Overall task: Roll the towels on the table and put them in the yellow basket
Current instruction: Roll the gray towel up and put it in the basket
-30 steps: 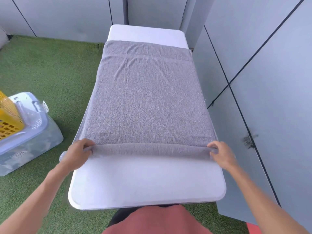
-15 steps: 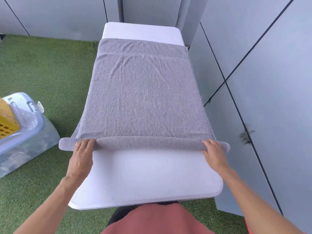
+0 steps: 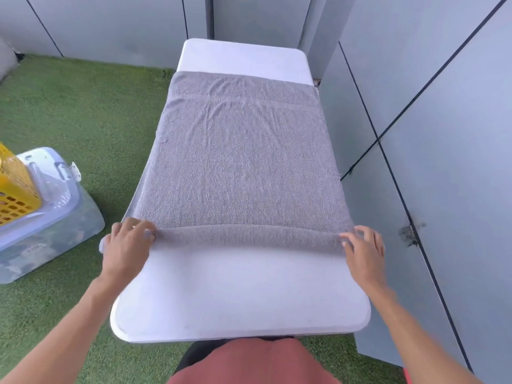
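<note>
At the far left edge you have the yellow basket (image 3: 15, 189), only partly in view, sitting in a clear plastic bin (image 3: 52, 217) on the green turf (image 3: 83, 112). Your left hand (image 3: 124, 245) lies on the left end of the rolled part of the grey towel (image 3: 243, 167), fingers bent over the roll; motion blur makes it hard to say whether they grip it or only press on it. The towel is spread flat along the white table (image 3: 238, 295), with its near edge turned into a thin roll that runs across the table between your hands, and a little of that roll pokes out past the table's left side. The far strip of tabletop is uncovered. Your right hand (image 3: 363, 250) rests on the roll's right end, fingers loosely curved with their tips on the cloth. Grey wall panels (image 3: 443, 134) stand just beside the table on the right.
</note>
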The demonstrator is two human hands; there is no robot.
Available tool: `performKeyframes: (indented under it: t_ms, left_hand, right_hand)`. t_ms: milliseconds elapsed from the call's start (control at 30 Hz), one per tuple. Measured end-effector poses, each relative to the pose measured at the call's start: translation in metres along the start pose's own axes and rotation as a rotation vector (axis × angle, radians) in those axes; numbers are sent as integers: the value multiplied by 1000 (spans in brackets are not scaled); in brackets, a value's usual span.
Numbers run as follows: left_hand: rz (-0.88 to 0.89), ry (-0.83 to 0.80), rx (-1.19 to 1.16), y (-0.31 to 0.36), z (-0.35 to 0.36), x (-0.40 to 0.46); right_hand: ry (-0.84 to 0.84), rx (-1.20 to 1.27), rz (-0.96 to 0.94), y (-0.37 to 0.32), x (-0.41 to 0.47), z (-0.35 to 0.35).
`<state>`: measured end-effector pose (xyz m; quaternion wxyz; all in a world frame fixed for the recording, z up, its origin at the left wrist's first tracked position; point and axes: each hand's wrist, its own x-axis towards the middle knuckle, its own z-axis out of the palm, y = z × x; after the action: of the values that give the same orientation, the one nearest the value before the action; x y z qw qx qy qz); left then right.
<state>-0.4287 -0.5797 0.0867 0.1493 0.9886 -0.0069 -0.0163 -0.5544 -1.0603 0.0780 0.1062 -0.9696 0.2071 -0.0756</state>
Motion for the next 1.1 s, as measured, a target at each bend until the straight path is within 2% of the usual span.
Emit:
performKeyframes:
  t_ms: [33,100,200,333,433,533,633,700,733,800,833,900,967,1100]
  left_hand:
    - [68,82,92,3,6,-10]
    - [162,114,161,8,19,-31]
    - [224,29,185,2,45,-47]
    - [236,-21,183,3,46,-25]
    - [212,-71,143,9,33,-6]
    - [184,-191,110,4,23,7]
    - [120,-488,75,-6,14,16]
    - [22,-538,-88,-6,8,19]
    - [-26,-476,-186,-5,5,18]
    - [-47,-216,-219,0,3,10]
    - [12,-74,-125,0,5,5]
    - [142,70,55,1,13,-11]
    - [207,77,100,1,22,-28]
    - [281,-8,131,-8,35,-33]
  right_hand:
    - [23,-54,-43,-2,-8,3]
    - [-74,-110,-81,-1,-21,13]
    - [-219,-92,-87,1,-28,19]
    - [-172,-27,-91,-3,-10,19]
    - [-205,-45,-79,-4,6,15]
    - [-377,-112,-98,2,13,5]
    - [-732,-136,-9,17,24,-9]
    - [-805,-25,72,20,30,-13]
    - [-739,94,119,19,31,-12]
    - [-452,255,162,9,25,-7]
    - [-272,231,128,3,19,-5]
    - [-13,62,19,-9,4,-1]
    - [36,-68,-67,-13,-15,8]
    - [-148,-126,-155,-6,-29,23]
